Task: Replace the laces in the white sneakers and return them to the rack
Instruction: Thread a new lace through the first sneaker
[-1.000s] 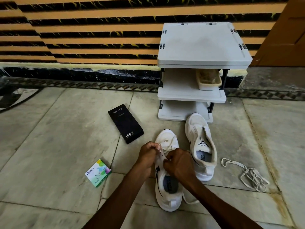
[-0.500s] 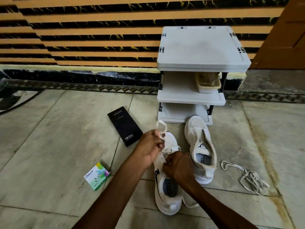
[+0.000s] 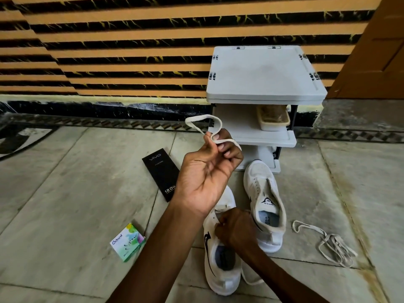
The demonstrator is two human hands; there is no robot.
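Floor [image 3: 65, 193]: left hand [image 3: 205, 171] holds lace [image 3: 208, 115], right hand [image 3: 235, 231] pinches sneaker [image 3: 218, 281].

Rack [image 3: 262, 73] bottom shelf is blocked by the unlaced sneaker [image 3: 263, 193]. Bare floor [image 3: 310, 193] is left between it and the loose lace [image 3: 328, 243].

Left hand [image 3: 207, 173], frame centre: bare; wrist creases and tendon ridges visible, fingernails short. Left forearm [image 3: 153, 254]: bare, unsleeved down to the lower edge. Right hand [image 3: 235, 229], lower centre: bare, knuckles showing. Right forearm [image 3: 282, 278]: bare, unsleeved to the lower right edge.
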